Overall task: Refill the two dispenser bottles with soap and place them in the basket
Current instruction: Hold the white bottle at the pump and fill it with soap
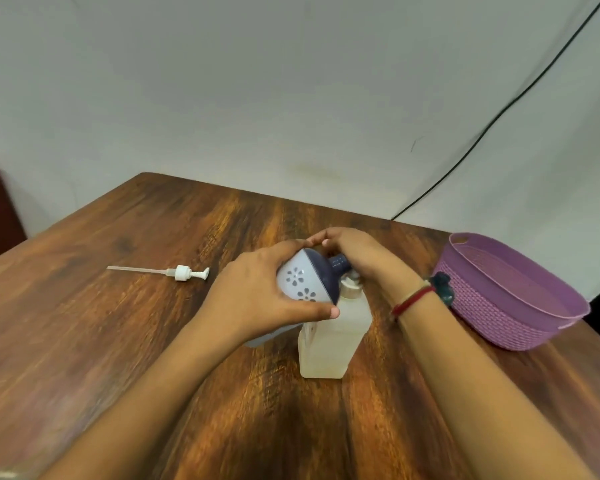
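Left hand (257,299) fingers wrapped round tilted soap jug (303,282), white with flower pattern and dark top. Right hand (357,258) fingers closed at jug's dark neck (338,262), right over the bottle (329,336) mouth, mid-tabletop. Bottle is translucent, square, rigid plastic, likely light and tippy while open; grab by the flat sides. Jug probably slick with soap, so support the body. Pump (184,272) lies loose toward left edge. Purple basket (520,306) at right edge, holding nothing visible. No readable labels or writing.
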A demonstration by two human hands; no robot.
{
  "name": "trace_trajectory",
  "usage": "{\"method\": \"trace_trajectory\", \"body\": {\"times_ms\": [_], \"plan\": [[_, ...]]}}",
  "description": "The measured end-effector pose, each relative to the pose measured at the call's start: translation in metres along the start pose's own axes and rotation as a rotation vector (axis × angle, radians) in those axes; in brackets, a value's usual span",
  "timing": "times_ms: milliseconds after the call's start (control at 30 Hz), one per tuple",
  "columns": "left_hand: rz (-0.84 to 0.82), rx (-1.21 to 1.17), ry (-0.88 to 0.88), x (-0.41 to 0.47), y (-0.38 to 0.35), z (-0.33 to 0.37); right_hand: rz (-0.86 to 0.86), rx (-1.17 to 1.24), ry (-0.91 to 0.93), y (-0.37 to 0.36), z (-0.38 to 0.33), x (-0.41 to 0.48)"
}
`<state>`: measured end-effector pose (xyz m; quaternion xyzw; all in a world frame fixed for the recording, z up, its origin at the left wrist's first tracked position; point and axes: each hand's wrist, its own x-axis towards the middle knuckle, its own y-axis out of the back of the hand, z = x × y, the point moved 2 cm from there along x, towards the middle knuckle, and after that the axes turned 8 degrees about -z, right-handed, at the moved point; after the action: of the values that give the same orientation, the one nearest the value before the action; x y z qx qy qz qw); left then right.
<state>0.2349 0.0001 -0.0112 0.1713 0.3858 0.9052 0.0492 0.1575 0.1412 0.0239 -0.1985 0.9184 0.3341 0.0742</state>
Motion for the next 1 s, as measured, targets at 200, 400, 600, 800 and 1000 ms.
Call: {"method": "trace_trajectory", "body": {"times_ms": [200,400,600,800,1000], "plan": [[0.009,-0.017,0.004,0.003,0.005,-0.001,-0.084,-0.129,0.003,0.008,-0.015,-0.005],[-0.038,-0.022,0.018,0.003,0.001,-0.004,-0.037,-0.036,0.008,0.000,-0.003,-0.007],[0.000,0.010,-0.012,0.005,0.006,-0.001,-0.033,-0.084,-0.059,0.005,-0.013,-0.006],[-0.030,0.028,-0.003,0.004,0.002,0.001,-0.053,-0.168,-0.083,0.002,-0.004,-0.006],[0.020,0.031,-0.005,0.004,0.007,0.002,-0.060,-0.164,-0.033,0.009,-0.006,-0.004]]}}
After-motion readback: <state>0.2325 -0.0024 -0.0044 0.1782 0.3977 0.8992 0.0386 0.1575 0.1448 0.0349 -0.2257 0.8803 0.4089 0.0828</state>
